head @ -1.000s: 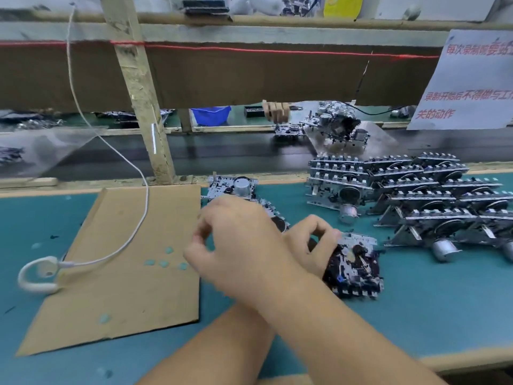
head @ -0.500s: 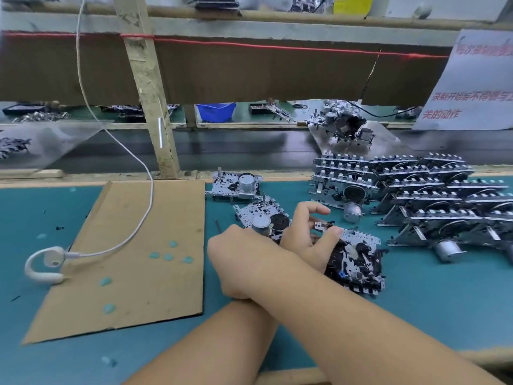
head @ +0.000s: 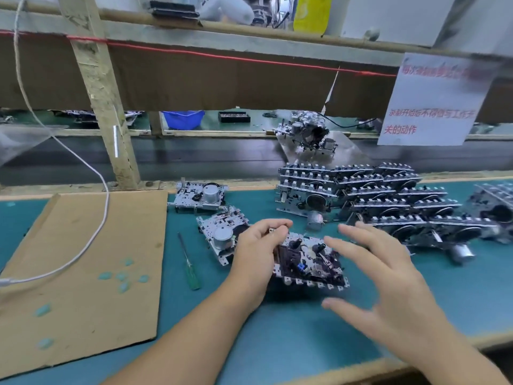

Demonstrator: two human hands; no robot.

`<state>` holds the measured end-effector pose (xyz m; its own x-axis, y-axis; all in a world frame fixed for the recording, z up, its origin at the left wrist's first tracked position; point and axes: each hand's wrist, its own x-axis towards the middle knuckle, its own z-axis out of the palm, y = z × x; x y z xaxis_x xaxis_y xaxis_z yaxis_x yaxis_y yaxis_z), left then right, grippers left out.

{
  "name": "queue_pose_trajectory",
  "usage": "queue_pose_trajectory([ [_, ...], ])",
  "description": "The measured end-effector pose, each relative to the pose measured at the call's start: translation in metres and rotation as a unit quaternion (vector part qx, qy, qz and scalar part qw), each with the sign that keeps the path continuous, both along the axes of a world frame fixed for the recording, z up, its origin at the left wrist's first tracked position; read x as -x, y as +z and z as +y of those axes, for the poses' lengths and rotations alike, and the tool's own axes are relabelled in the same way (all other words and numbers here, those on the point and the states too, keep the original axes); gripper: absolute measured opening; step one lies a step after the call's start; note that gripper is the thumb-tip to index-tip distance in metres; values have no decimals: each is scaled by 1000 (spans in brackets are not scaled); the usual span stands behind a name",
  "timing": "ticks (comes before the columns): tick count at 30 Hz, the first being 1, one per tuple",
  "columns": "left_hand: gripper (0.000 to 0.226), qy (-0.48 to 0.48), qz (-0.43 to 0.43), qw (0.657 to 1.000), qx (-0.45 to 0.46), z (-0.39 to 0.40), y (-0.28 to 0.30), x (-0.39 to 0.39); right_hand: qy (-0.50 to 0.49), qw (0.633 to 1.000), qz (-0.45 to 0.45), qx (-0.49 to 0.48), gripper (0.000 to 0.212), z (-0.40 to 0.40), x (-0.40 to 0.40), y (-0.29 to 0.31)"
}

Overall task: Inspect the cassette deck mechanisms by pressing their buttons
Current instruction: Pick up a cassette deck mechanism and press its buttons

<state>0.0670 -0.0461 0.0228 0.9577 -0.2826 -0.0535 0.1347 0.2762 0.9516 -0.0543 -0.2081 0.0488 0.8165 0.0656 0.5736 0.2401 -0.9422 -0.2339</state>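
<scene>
Near the front edge of the bench (head: 277, 343), mid-width, cassette deck mechanism (head: 308, 262) lies face up, button row toward the person. Left hand (head: 255, 257) grips its left end, fingers curled over the far corner. Right hand (head: 388, 273) hovers spread, holding nothing, blurred. Best: keep left steadying, press one button at a time, squarely. Screwdriver (head: 188, 262) just left; stacked mechanisms (head: 374, 198) toward back right.

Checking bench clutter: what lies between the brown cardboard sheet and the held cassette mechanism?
In the head view, a green-handled screwdriver and a motor-up silver mechanism lie between them.
</scene>
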Motion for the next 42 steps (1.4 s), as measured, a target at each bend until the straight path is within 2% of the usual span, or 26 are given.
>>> queue_pose_trajectory([
  [2,21,-35,49,998,17,-9,8,9,-15,1000,2,24,67,-26,12,-13],
  [5,21,-95,101,990,35,-31,18,34,-34,992,-119,36,36,-45,21,-18],
  [7,23,-138,125,979,79,-48,25,47,-21,983,-180,40,15,-65,31,-12],
  [9,33,-197,143,958,151,-66,33,54,-37,976,-217,1,14,-90,48,-3],
  [10,39,-226,132,949,176,-75,36,55,-60,971,-231,-30,23,-103,56,2],
  [12,41,-269,64,950,149,-98,38,57,-130,954,-252,-101,41,-130,71,16],
  [14,34,-281,-23,957,65,-125,32,64,-193,925,-269,-187,42,-162,78,30],
  [16,22,-290,-110,949,-50,-151,15,68,-251,896,-284,-233,41,-198,80,41],
  [18,15,-294,-195,919,-175,-169,-1,67,-335,869,-275,-237,41,-234,80,48],
  [19,14,-286,-210,911,-209,-174,-6,64,-375,859,-258,-234,44,-253,77,47],
  [21,20,-265,-179,926,-201,-180,-9,58,-419,860,-187,-223,51,-283,62,39],
  [24,31,-259,-137,938,-184,-183,-12,52,-436,868,-49,-233,31,-297,19,15],
  [26,23,-251,-129,944,-171,-185,-16,50,-437,857,18,-272,29,-300,-9,-2],
  [27,20,-245,-131,945,-171,-185,-18,49,-441,848,33,-293,35,-303,-19,-9],
  [29,18,-236,-133,946,-176,-185,-22,49,-448,836,27,-315,55,-309,-35,-18],
  [30,16,-235,-132,947,-178,-185,-23,49,-450,836,16,-313,57,-311,-41,-21],
  [34,12,-237,-119,949,-172,-186,-23,48,-447,844,16,-294,54,-318,-62,-27],
  [39,15,-243,-120,946,-178,-184,-25,47,-486,824,23,-289,55,-328,-62,-29],
  [42,16,-245,-118,946,-178,-184,-25,46,-486,836,20,-256,55,-333,-56,-33],
])
